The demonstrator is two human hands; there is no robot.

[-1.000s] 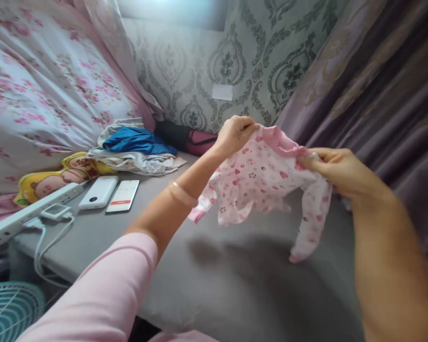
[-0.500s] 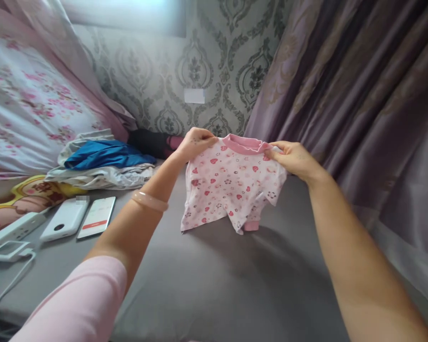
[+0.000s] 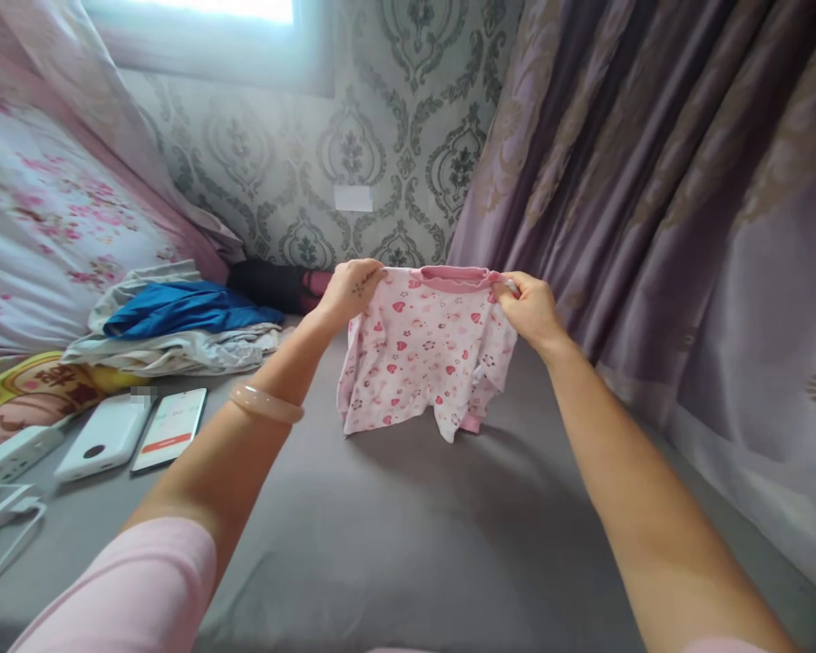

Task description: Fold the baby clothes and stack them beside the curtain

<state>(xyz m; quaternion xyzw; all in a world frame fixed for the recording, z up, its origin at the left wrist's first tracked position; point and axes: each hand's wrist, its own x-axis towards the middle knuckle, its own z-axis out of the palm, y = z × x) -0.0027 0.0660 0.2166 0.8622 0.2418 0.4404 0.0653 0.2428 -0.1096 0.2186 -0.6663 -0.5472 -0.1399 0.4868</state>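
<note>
My left hand (image 3: 354, 292) and my right hand (image 3: 530, 311) hold the top (image 3: 425, 358) up by its shoulders, one on each side of the pink collar (image 3: 457, 278). My left fingers (image 3: 374, 269) are pinched on the left shoulder; my right fingers (image 3: 506, 292) pinch the cloth at the right end of the collar. The top hangs below and between my fingers, its printed side towards me, over the grey surface (image 3: 381, 544). I can't tell whether its hem touches down.

Well to the left of it lie the phone (image 3: 170, 431) and, just beside that, the power bank (image 3: 102, 437), with the power strip (image 3: 17, 455) further left. Beyond them are the yellow cushion (image 3: 58, 385) and a pile of clothes (image 3: 235, 351) with a blue cloth (image 3: 183, 310) on it. The purple curtain (image 3: 653, 209) hangs to the right.
</note>
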